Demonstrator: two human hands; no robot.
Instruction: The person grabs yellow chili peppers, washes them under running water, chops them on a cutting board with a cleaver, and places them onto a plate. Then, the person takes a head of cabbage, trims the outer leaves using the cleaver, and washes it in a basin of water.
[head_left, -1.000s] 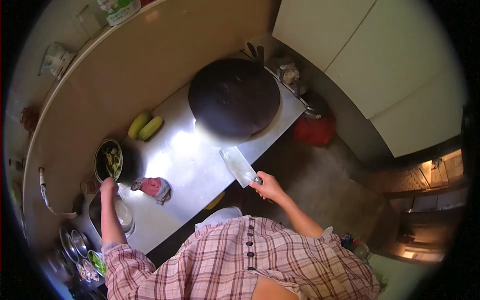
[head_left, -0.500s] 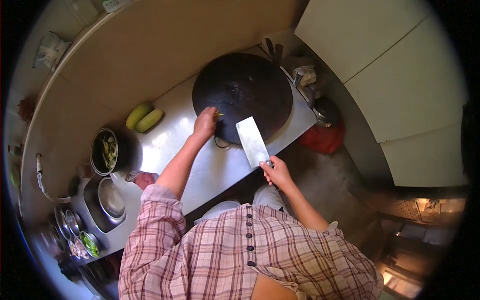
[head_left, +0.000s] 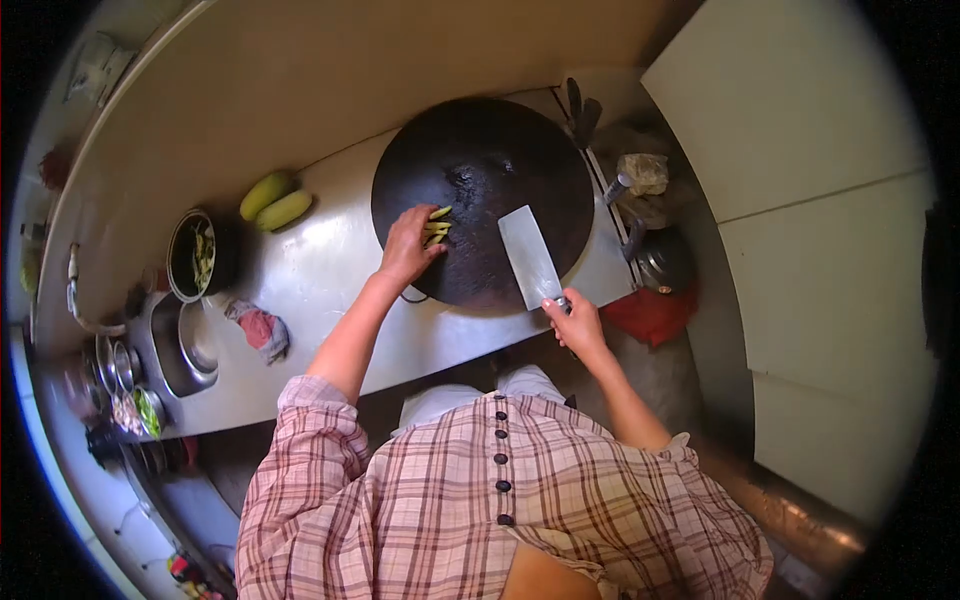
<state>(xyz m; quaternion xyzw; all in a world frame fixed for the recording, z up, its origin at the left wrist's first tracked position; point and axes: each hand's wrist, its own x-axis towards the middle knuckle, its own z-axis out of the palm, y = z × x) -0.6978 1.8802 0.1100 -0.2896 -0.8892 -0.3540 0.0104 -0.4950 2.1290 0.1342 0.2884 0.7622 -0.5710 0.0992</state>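
My left hand (head_left: 407,246) is over the left part of a round, dark chopping board (head_left: 520,160). Its fingers curl around several yellow-green vegetable strips (head_left: 437,232), whose ends stick out to the right; their exact kind is unclear. In my right hand (head_left: 577,324) is the handle of a cleaver (head_left: 530,258). The broad blade lies over the board's front right part, pointing away from me and apart from the strips. Wet marks shine on the dark surface.
Two pale green gourd-like vegetables (head_left: 284,210) lie on the metal counter (head_left: 330,240). Left of them stand a dark pot (head_left: 180,262) with greens and a sink (head_left: 165,335). A red and grey cloth (head_left: 262,330) lies nearby. Knife handles (head_left: 585,110) stand behind the board.
The camera view has shifted. More of the vegetable strips now show at my left fingers. The cleaver, still in my right hand, sits farther right from my left hand.
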